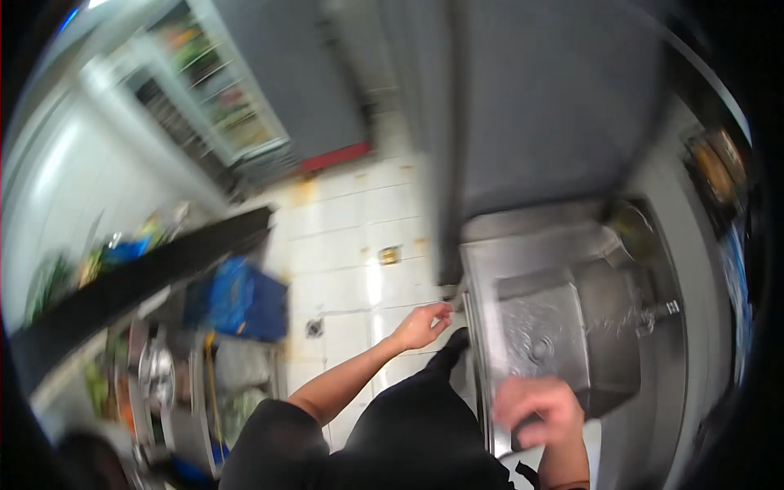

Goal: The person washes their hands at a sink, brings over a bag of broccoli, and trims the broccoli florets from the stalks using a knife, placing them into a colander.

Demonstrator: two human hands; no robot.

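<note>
Steel sink (608,359) near right hand (539,406); panel (555,106) beyond.

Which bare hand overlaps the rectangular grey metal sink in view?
The right hand does; the left hand shows against white floor tiles, left of that sink.

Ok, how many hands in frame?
2. Left hand over the tiled floor; right hand, blurred, in front of the steel sink's near side. No others show.

You're in a commercial-looking kitchen | beside you: stainless-steel sink (612,359), rippling water (539,347) inside | ahead: glass-door fridge (261,148), stocked shelves (222,90) | underfoot: white floor tiles (347,286)
</note>
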